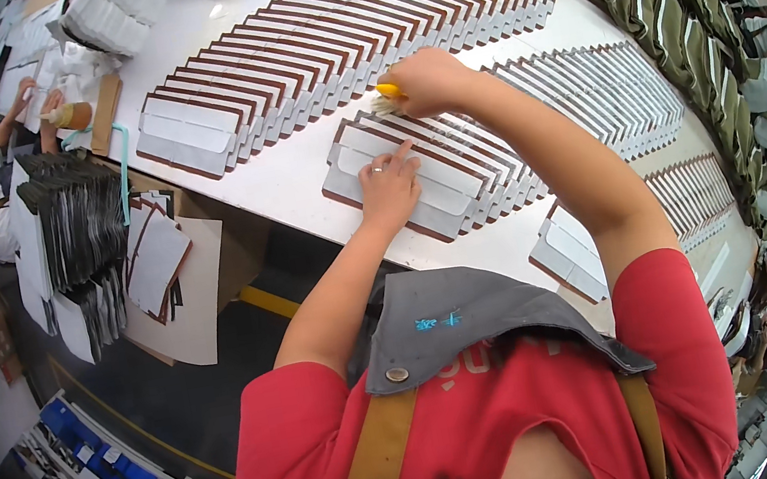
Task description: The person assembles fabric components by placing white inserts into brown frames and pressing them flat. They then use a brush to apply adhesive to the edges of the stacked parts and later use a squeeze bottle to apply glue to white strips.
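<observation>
Basically, the white bench [295,193] is carrying long fanned rows of flat brown-edged grey panels [340,39], stiff and card-like. Left hand [388,188] is lying spread, pressing down the near short row [435,180]. Right hand [426,80] is gripping a yellow-handled brush [387,95], bristles touching that row. Risk: if the left-hand pressure is slipping, panels are sliding out of overlap and the brush is smearing past the edges.

White, brown-edged panels [412,169] overlap in striped rows on the white table [291,169]; the brush handle [389,89] is yellow.
</observation>
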The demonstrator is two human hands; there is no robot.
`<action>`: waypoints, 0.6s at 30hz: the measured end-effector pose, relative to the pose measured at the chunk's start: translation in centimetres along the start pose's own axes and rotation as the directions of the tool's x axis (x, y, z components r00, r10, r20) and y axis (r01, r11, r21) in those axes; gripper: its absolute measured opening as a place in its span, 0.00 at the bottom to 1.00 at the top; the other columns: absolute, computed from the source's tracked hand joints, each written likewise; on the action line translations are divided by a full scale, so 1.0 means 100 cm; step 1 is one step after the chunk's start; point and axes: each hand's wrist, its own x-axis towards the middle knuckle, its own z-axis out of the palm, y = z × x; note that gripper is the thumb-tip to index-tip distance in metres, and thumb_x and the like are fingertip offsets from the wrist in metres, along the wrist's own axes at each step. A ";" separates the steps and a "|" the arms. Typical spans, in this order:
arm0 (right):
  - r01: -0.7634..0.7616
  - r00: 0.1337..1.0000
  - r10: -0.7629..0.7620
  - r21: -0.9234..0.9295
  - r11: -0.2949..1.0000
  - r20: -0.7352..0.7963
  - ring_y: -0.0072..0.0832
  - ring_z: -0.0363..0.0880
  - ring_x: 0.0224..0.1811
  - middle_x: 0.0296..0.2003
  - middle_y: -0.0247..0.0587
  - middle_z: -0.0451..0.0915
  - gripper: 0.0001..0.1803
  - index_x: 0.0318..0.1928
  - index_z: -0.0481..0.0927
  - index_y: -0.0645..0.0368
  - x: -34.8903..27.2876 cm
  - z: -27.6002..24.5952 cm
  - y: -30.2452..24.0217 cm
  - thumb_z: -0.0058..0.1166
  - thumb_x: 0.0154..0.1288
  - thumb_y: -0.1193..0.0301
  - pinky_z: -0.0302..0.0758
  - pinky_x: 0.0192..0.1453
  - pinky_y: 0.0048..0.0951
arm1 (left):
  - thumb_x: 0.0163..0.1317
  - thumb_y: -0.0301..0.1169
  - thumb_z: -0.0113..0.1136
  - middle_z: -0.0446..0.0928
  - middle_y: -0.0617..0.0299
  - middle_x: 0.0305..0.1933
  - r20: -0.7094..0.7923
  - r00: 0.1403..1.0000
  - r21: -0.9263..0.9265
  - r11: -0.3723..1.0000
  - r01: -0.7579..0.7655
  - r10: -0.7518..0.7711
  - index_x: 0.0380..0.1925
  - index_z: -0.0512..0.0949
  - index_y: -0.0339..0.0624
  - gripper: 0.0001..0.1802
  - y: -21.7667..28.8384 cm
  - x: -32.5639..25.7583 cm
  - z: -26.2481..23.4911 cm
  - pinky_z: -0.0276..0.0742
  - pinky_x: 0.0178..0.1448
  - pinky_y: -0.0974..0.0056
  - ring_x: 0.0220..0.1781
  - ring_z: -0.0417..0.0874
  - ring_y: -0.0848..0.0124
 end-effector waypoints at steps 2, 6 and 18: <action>0.030 0.996 -0.033 -0.038 0.999 -0.081 0.36 0.79 0.32 0.30 0.36 0.80 0.11 0.40 0.78 0.47 -0.001 0.003 -0.005 0.53 0.54 0.68 0.72 0.37 0.35 | 0.50 0.29 0.54 0.67 0.67 0.60 -0.001 1.000 -0.008 1.000 -0.011 0.011 0.40 0.73 0.50 0.14 0.002 0.002 -0.001 0.60 0.53 0.50 0.52 0.69 0.63; 0.221 0.955 -0.184 0.145 0.964 -0.233 0.34 0.78 0.32 0.35 0.32 0.80 0.13 0.43 0.78 0.41 -0.001 0.029 -0.025 0.55 0.55 0.66 0.73 0.39 0.33 | 0.50 0.29 0.54 0.66 0.68 0.60 0.043 0.999 0.032 0.999 0.020 -0.022 0.39 0.74 0.50 0.14 0.002 0.001 0.000 0.59 0.54 0.51 0.53 0.68 0.63; -0.149 0.666 0.488 0.540 0.828 -0.564 0.32 0.75 0.21 0.25 0.37 0.78 0.16 0.34 0.79 0.54 -0.080 0.043 0.101 0.49 0.62 0.55 0.73 0.29 0.33 | 0.50 0.28 0.55 0.64 0.67 0.62 0.031 0.999 -0.005 1.000 0.022 -0.022 0.39 0.73 0.50 0.14 -0.001 -0.003 0.005 0.55 0.58 0.50 0.55 0.66 0.60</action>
